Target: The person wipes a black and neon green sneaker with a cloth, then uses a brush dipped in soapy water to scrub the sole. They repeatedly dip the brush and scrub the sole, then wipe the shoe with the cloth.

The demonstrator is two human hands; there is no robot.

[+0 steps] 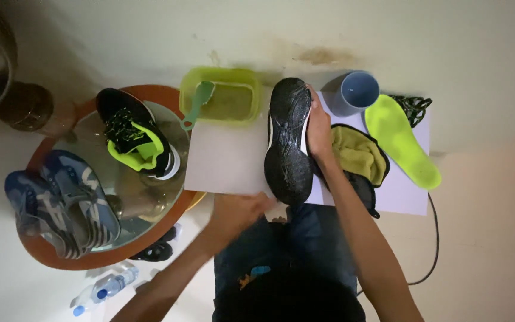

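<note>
A black shoe (287, 140) lies sole-up on a white sheet (225, 161) in front of me. My right hand (319, 128) grips its right side. My left hand (236, 213) hovers near the sheet's front edge, just left of the shoe's heel; it is blurred and I cannot tell whether it holds anything. A yellow-green cloth (359, 154) lies right of the shoe, on a dark one. A neon green insole (402, 140) rests further right.
A green tub (222, 98) with a green brush (198, 104) sits at the back. A grey cup (357, 92) stands behind the cloth. A round glass table (99, 179) on the left carries a black-and-neon shoe (135, 134) and blue shoes (61, 203). A plastic bottle (105, 289) lies below.
</note>
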